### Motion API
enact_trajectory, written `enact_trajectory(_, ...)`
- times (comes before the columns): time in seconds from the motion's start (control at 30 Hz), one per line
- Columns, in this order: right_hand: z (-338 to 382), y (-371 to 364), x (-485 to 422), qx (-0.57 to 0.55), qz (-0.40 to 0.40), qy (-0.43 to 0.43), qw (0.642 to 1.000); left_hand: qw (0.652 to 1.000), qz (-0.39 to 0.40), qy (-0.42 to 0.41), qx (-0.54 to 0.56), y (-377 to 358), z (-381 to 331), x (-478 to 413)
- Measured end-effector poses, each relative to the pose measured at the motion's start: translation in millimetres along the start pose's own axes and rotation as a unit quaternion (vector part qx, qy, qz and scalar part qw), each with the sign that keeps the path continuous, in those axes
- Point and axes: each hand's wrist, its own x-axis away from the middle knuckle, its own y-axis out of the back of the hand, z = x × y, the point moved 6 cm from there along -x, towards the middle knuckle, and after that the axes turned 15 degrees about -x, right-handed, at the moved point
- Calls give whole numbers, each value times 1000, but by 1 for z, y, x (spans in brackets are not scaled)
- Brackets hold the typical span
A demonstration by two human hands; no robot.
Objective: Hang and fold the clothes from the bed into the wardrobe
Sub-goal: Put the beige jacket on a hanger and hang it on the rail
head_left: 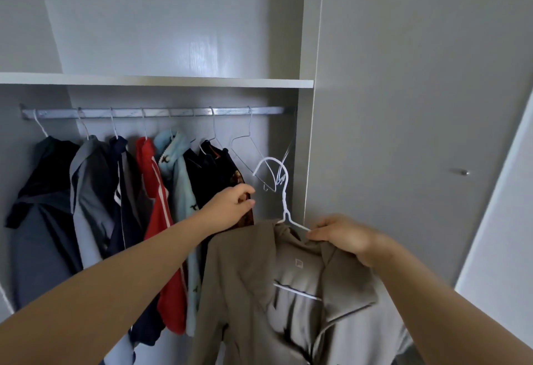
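In the head view, a taupe collared shirt (288, 292) is seen draped on a white wire hanger (285, 194). The hanger's right shoulder wire is pinched, together with the collar, by the right hand (343, 239). Its hook stands above and to the left of that hand and is not yet on any rail.

The left hand (230, 206) is stretched forward, its fingers curled round the edge of a dark garment with a brown pattern (210, 162), the last in the hung row. Above both hands a silver metal rail (161, 112) is fixed under a white wardrobe shelf (155, 79). Bare wire hangers (248, 145) are hung just above the gap between the hands.

The step in hand is judged to be hanging the shirt. It is best done with the hung row held aside to the left and the hook raised fully over the rail before being lowered. The bare hangers should be avoided so that hooks are not tangled, and the collar kept square on the thin wire.
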Motion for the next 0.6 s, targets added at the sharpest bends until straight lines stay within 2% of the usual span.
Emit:
enact_trajectory(0.17,-21,23,6,12,-37,-56,998,996,-44,61,51,-13,-10,-9)
enact_trajectory(0.3,-38,37,4,-12,-88,-86,992,998,-10,62,24,-29,-17,-10)
enact_trajectory(0.37,-42,43,0,-18,-110,-82,990,997,-9,71,-14,-29,-18,-12)
enact_trajectory(0.47,-44,46,-13,-27,-122,-79,989,987,-10,96,-128,-28,-16,-16)
enact_trajectory(0.6,-42,38,-33,-46,-118,-82,989,975,-19,81,-208,-28,-17,-30)
